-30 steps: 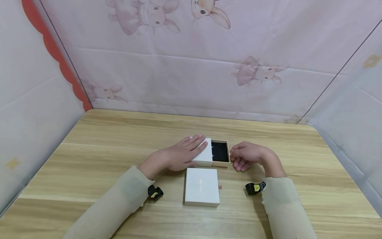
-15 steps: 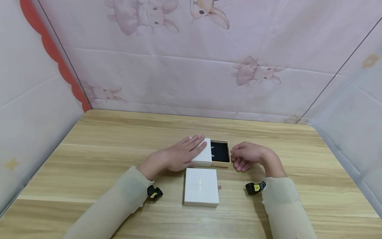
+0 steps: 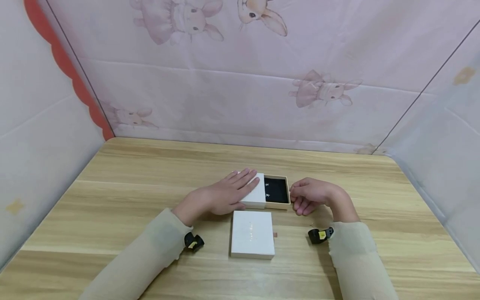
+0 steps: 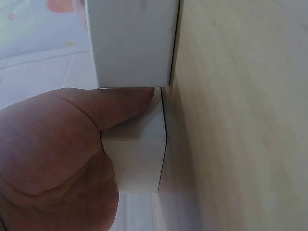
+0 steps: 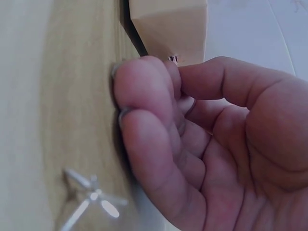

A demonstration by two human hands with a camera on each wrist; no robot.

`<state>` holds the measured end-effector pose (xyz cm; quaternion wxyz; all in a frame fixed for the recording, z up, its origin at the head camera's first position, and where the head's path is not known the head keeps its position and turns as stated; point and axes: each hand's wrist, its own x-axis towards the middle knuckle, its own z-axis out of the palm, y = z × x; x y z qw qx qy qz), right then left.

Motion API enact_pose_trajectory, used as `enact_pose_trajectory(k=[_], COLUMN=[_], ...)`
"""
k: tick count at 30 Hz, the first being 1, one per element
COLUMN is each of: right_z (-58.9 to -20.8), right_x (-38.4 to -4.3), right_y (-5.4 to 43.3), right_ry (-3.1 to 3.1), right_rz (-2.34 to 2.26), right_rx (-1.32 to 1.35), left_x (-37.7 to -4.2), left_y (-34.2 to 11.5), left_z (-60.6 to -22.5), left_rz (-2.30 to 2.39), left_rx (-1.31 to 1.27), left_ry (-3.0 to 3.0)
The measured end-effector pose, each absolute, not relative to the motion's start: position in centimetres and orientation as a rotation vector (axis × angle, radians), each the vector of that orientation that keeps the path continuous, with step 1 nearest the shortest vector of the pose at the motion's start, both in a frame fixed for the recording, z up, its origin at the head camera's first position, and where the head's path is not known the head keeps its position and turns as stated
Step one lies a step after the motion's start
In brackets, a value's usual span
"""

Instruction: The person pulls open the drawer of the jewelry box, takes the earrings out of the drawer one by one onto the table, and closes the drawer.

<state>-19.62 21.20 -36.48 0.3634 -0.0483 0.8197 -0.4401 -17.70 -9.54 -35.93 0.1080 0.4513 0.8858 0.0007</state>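
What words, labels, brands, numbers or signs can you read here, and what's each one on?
Nothing is legible.
Closed, square, white cardboard box: gold lettering on top, too small to read.
Small black plastic camera on the left wrist: yellow label, too small to read.
Small black plastic camera on the right wrist: yellow label, too small to read.

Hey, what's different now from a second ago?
The drawer has slid slightly farther right out of its cover, showing more of two small stars. No visible new grip or release: left hand still on the cover, right hand at the drawer's end. The nearer box stayed put.
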Motion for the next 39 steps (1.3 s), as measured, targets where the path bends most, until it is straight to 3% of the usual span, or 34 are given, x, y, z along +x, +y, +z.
enact_pose_trajectory(k=[18, 30, 39], right_z=[-33.9, -34.3, -34.9], right_x=[-18.6, -18.1, -18.2], right_y=[19.5, 15.8, 15.4], right_ry=[2.681, 2.724, 2.757], right_rz=[-0.891, -0.693, -0.61], right_rx=[-0.343, -0.795, -0.784], left_x=[-17.6, -17.7, -17.7], left_y=[-9.8, -9.8, -9.7], left_z=[-36.3, -36.3, -36.1], left_rz=[0.009, -0.005, -0.007], left_rx=[1.31, 1.322, 1.343], left_ry=[2.619, 2.623, 2.622])
